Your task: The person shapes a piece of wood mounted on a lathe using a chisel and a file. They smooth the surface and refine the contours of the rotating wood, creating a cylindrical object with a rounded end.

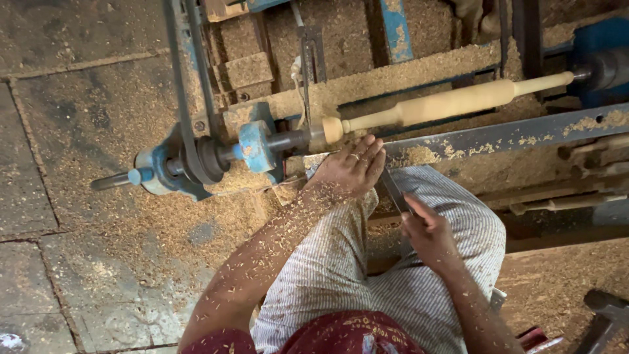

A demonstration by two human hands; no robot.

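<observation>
the wooden spindle (452, 101) is being turned; the chisel (393, 190) is gripped by the right hand (426, 233), steadied under the flat left hand (350, 170); steady tool pressure is needed next.

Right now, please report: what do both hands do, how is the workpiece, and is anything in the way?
Left hand steadies chisel near the lathe rest. Right hand has its grip on the chisel. Turned wooden spindle mounted between centres. Sawdust everywhere, nothing blocking.

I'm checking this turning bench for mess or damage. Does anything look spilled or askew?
Sawdust lies thick over the floor, the lathe and the left hand. The wooden workpiece sits straight between its centres, and no damage shows.
</observation>
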